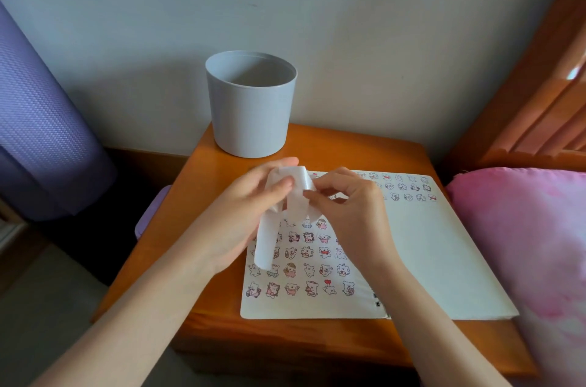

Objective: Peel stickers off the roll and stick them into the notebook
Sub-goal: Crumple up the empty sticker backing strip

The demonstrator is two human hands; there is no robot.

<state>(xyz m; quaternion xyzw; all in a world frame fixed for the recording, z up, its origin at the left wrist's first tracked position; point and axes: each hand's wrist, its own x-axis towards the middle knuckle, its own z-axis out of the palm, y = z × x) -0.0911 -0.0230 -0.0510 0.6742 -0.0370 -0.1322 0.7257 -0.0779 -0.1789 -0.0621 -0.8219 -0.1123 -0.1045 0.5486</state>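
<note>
Head view: a wooden tabletop [196, 187], orange-brown and glossy, stands against a pale wall [380, 37].

1. Surface. A grey plastic bin [250, 104] stands upright at the back left corner of the tabletop, close to the wall, with its mouth open to the camera. An open notebook [428, 259] lies flat on the right half. Its near right corner overhangs the front edge. Rows of small cartoon stickers [309, 269] cover the left page. The right page carries rows along its top edge only.

2. Hands. Both hands are raised above the notebook's left page, just in front of the bin. The left hand [253, 206] has its grip curled round a white sticker strip [299, 183]. The strip loops over the fingers, and its loose tail hangs down over the left page. The right hand [352, 212] has its grip pinching the strip's right edge between thumb and fingertips. Whether a sticker is in that pinch cannot be determined.

3. Room. A rolled purple mat [41, 120] stands upright at the left. A wooden headboard [523, 101] rises at the upper right. Pink bedding [523, 244] lies just beside the notebook's right edge. Grey floor [47, 307] shows at the lower left.
</note>
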